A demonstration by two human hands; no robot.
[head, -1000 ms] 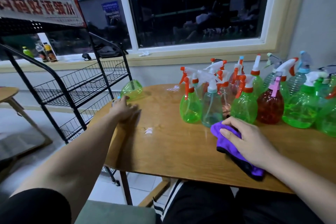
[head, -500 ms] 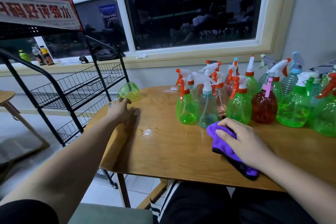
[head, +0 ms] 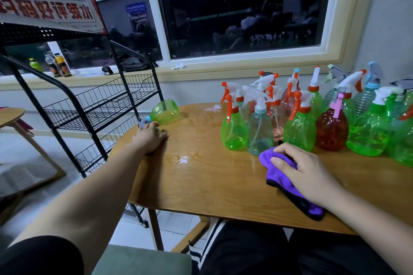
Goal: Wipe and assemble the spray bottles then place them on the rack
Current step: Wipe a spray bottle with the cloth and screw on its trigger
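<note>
A green spray bottle lies on its side at the far left edge of the wooden table, its base pointing away from me. My left hand covers its pale blue collar and sprayer head and grips them, which mostly hides the head. My right hand rests on a purple cloth on the table and holds it, fingers curled over the bunched part. Just beyond the cloth stand several assembled spray bottles, green, clear and red. A black wire rack stands left of the table.
The rack's wire shelves hold nothing that I can see, and a sign tops it. A wet patch shines on the table between my hands. Drink bottles stand on the window sill. A small wooden table sits at far left.
Both hands stay where they were, left on the lying green bottle, right on the cloth. Only my head view has shifted a little.
</note>
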